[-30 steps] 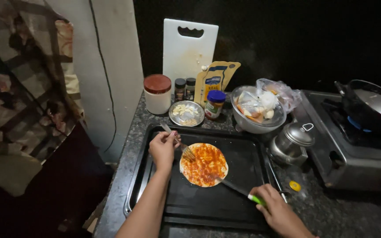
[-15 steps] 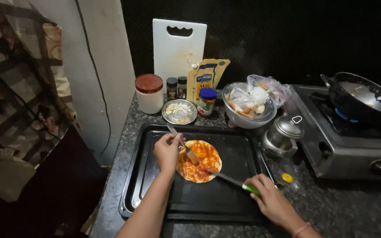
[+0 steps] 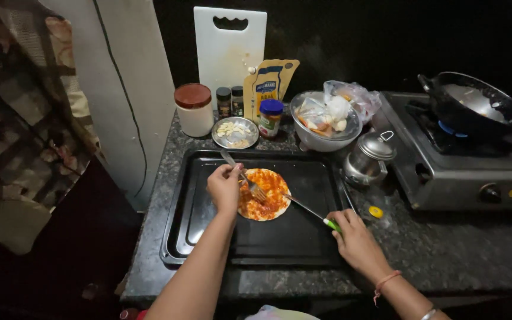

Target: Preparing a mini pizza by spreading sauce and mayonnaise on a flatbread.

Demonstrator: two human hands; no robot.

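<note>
Currently: small round flatbread spread with red-orange sauce lies flat in the middle of a black rectangular metal baking tray, which sits on the dark speckled stone worktop.

Left hand is closed around a steel fork, tines down on the left part of the flatbread, pinning it. Right hand is closed on the green handle of a thin-bladed knife; blade runs up-left and its tip meets the flatbread's right edge.

Handling, my read: flatbread looks thin, light and floppy, with a wet, slippery top. Likely to fold or tear if lifted by one edge, and sauce would smear. Better to take it from underneath with a flat tool, or pinch the bare rim at two opposite points. Tray is stiff; grab it by its raised rim.

Far side of the tray: small steel plate with pale slices, white jar with a red-brown lid, blue-lidded jar, white plastic cutting board leaning on the wall, steel bowl of bagged food. Right: small steel kettle, then a gas stove with a dark pan.
</note>
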